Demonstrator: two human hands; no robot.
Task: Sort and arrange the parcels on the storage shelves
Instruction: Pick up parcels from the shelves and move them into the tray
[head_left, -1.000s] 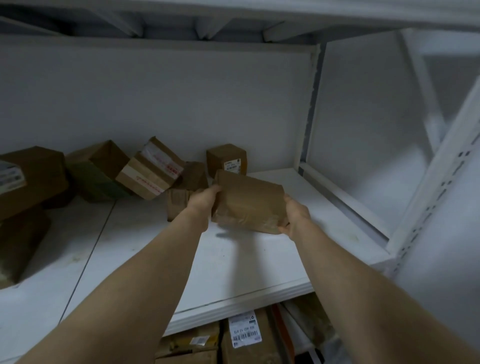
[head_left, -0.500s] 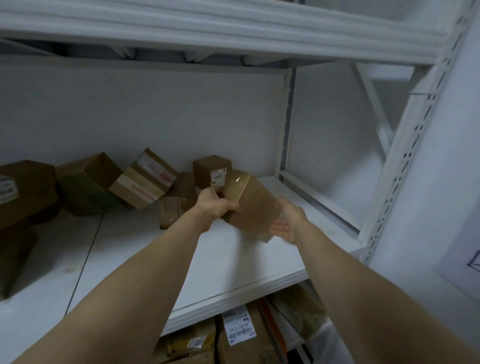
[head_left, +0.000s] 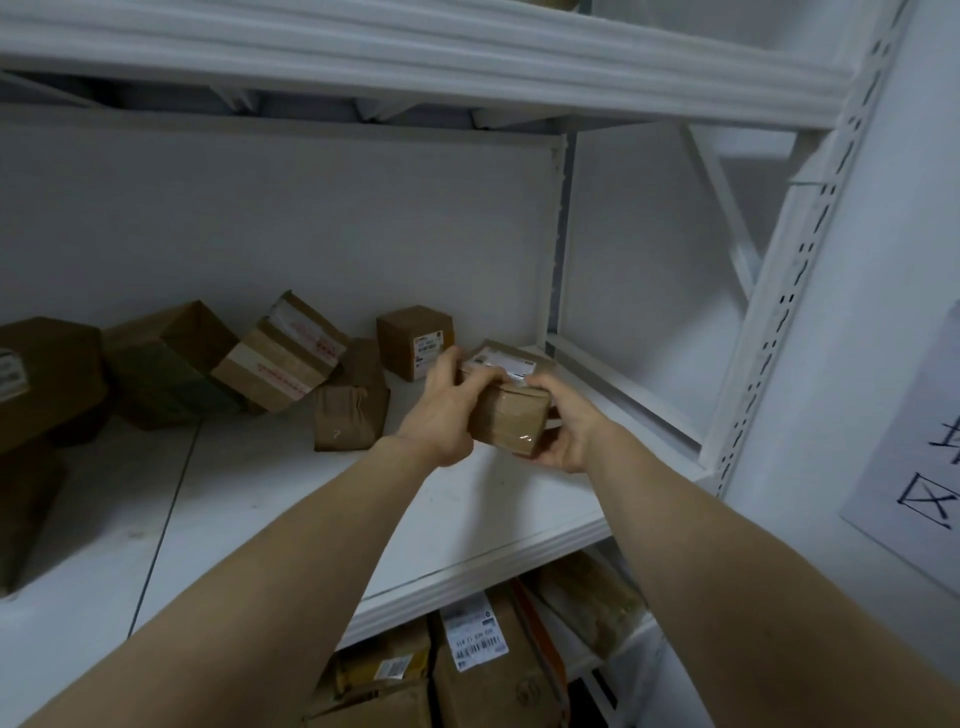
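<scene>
**Taped parcel held in both hands over the right end of the shelf**

I have the taped parcel (head_left: 511, 413) clamped between both hands above the white shelf board (head_left: 467, 519), toward its right end and near the front. My left hand (head_left: 441, 410) wraps its left side with the thumb over the top edge; my right hand (head_left: 563, 434) cups the lower right corner, fingers underneath. Its white shipping label (head_left: 501, 366) faces up and away from me.

I judge it light, since two relaxed hands carry it without strain. The brown wrap is glossy with clear tape, so it will likely be slick; the corners look slightly rounded, suggesting soft packing rather than a rigid carton. I would keep hold on opposite sides, palms flat, not pinching the tape.

Measured from the held parcel: the small cube box (head_left: 413, 340) stands upright just behind and left, against the back wall. The crumpled brown packet (head_left: 350, 410) lies left of it on the board. Further left, the tilted red-taped box (head_left: 280, 353) leans on the open-flapped carton (head_left: 166, 364). To the right, the board is bare up to the perforated upright (head_left: 779, 312), so that side looks the easiest place to set down. Below the board, more labelled cartons (head_left: 483, 660) sit on the lower level.
</scene>
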